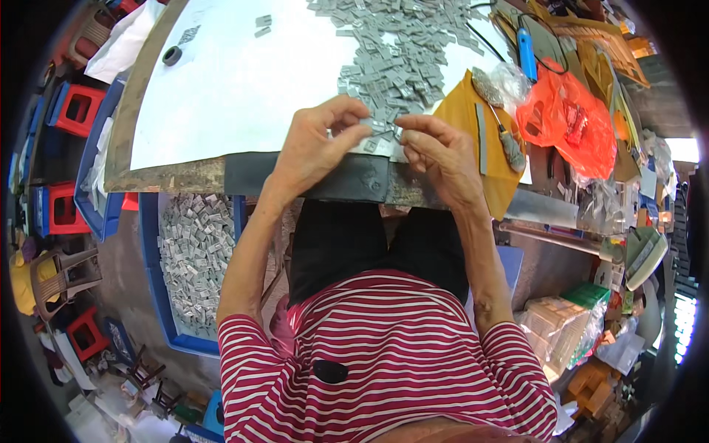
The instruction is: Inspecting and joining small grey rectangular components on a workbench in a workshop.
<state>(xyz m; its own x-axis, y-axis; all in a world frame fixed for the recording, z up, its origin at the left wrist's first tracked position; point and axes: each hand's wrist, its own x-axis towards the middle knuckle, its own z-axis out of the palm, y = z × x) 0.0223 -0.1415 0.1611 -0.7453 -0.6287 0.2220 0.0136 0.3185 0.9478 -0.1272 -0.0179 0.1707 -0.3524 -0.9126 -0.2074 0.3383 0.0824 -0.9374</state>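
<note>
Both hands meet at the near edge of the table, just in front of a heap of small flat grey metal pieces (399,70). Thumb and forefinger of my left hand (314,144) pinch a small grey metal piece (377,125). My right hand (447,159) is closed in a pinch close beside it, its other fingers curled. Whatever lies between the right fingertips is too small to make out. Under the hands, more loose pieces rest on a white sheet (236,96) covering the tabletop. A dark pad (306,177) covers part of the table's front edge.
Left below the table, a blue tray (151,273) holds many similar pieces. A black ring (172,56) lies on the sheet. Right of my hands are brown paper (461,103), a dark-handled tool (511,148), a blue-handled tool (526,55) and a red plastic bag (565,122). Red stools (85,107) stand left.
</note>
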